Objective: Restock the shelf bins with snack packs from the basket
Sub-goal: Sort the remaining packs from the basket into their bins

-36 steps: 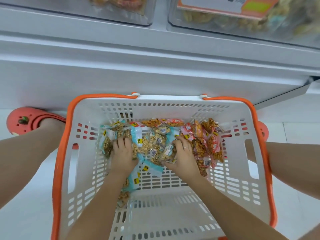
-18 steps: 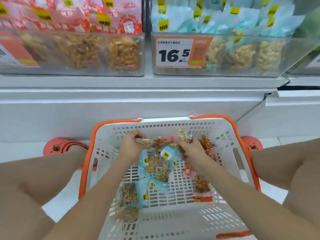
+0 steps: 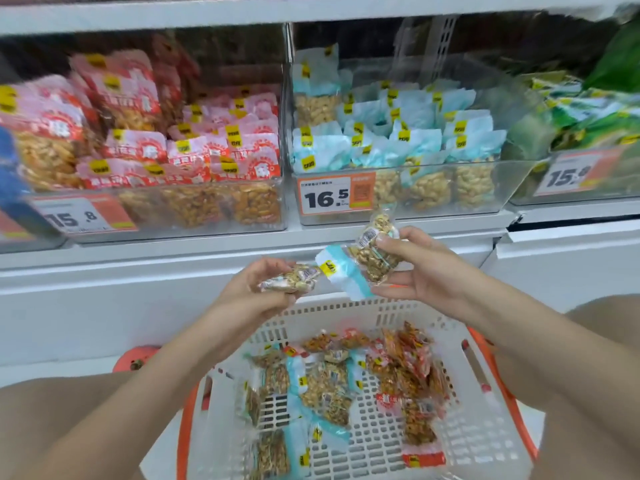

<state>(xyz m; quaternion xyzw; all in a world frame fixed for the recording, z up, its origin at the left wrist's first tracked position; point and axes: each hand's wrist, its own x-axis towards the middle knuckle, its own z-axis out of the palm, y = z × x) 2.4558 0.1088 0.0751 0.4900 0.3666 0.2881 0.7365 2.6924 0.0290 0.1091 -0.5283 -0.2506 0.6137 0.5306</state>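
Observation:
My left hand (image 3: 266, 289) grips a clear peanut pack (image 3: 294, 278) above the far rim of the white basket (image 3: 485, 441). My right hand (image 3: 426, 268) holds blue-topped peanut packs (image 3: 367, 261), tilted, just below the clear bin of blue-topped packs (image 3: 398, 147) with the 16.5 tag. Left of that bin stands the bin of red-topped packs (image 3: 180, 161). Several blue-topped packs (image 3: 322, 389) and red-topped packs (image 3: 408, 368) lie loose on the basket floor.
The basket has an orange rim and sits on the floor between my bare knees. A white shelf ledge (image 3: 138, 271) runs under the bins. A bin of green packs (image 3: 581, 126) stands at the right. An orange shoe (image 3: 135, 358) shows left of the basket.
Both hands have lifted out of the basket with packs and now hang in front of the shelf ledge. The camera has tilted up, showing the bins in full.

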